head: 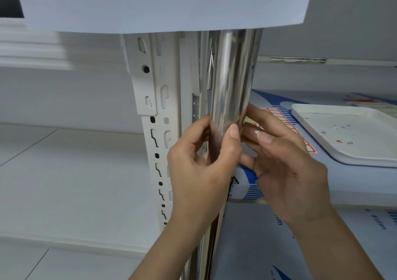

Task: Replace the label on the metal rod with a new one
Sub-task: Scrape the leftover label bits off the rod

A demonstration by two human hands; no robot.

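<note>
Metal rod (233, 75) (upright): left hand (202, 161) grips it, right hand (285, 163) touches.

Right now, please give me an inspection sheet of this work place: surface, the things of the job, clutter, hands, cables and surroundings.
Surface: shelf board on the right, covered with blue and white printed film.
Job's things: shiny metal rod stands upright beside the white slotted post; no label seen on its visible part. A sheet of red-framed labels lies on the shelf behind the hands.
Clutter: white tray with small scraps in it.
Hands: left hand holds the rod, thumb on its front; right hand touches the rod from the right, with a small white scrap on one finger.
Cables: nothing seen.
Surroundings: white paper hangs across the top; pale floor tiles on the left.
</note>
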